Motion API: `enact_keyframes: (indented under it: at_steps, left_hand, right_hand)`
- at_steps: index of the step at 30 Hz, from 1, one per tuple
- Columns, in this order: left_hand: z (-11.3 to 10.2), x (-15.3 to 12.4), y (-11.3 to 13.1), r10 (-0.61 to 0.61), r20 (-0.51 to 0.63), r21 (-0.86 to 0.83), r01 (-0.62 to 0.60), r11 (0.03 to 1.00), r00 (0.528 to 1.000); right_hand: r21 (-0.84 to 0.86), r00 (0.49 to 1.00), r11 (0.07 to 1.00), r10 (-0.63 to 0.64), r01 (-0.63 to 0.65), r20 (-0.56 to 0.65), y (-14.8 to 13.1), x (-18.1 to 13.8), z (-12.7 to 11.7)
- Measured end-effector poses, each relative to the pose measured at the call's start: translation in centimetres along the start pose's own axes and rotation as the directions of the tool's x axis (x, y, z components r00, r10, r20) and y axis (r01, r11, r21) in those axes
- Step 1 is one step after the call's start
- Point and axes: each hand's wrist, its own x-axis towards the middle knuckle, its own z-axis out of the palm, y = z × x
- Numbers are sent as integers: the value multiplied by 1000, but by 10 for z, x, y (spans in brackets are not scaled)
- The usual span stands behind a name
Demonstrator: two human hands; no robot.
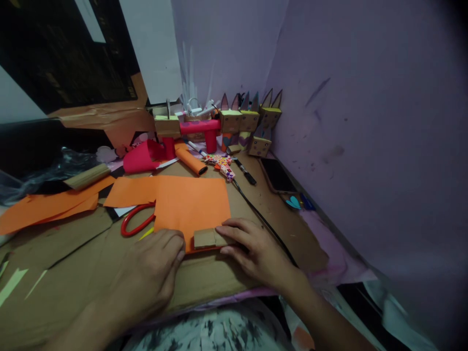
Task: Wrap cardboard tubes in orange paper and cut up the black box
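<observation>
An orange paper sheet (pixel 193 200) lies on the cardboard-covered table, its near edge toward me. Along that edge rests a small flattened cardboard piece (pixel 204 239). My right hand (pixel 252 248) grips the cardboard piece at its right end, thumb below and fingers on top. My left hand (pixel 157 258) is closed at the sheet's near left corner, fingertips bent over the paper. Red-handled scissors (pixel 137 220) lie left of the sheet, their blades hidden beneath it.
Behind the sheet are an orange tube (pixel 192 162), a patterned glue gun (pixel 221 165) with a black cord (pixel 263 219), and a cutter (pixel 244 171). A phone (pixel 278 175) lies near the wall. Several cardboard animal heads (pixel 260 145) stand in the corner. Orange scraps (pixel 54 204) lie left.
</observation>
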Motion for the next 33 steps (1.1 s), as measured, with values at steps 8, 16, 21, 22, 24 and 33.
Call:
enact_keyframes:
  at_steps: [8,16,21,22,24,33]
  left_hand:
    - [7,-7,-2,20,-46,-77,-23,997,999]
    - [16,-8,-5,59,-90,-25,-61,998,994]
    - [14,-8,-5,66,-86,-29,-69,997,994]
    - [14,-8,-5,67,-88,-30,-70,997,994]
    - [14,-8,-4,68,-97,-30,-71,997,993]
    - [13,-8,-4,21,-103,-49,-26,998,994]
  right_hand:
    - [45,999,998,-34,35,-19,-5,-2,0]
    - [158,999,987,37,-41,30,-7,8,-6]
    - [272,998,960,66,-70,25,-6,14,-5]
    - [282,998,957,67,-68,14,-5,15,-4]
    - [290,998,955,66,-64,3,-4,15,-3]
    - [215,999,977,-12,1,51,-3,8,-10]
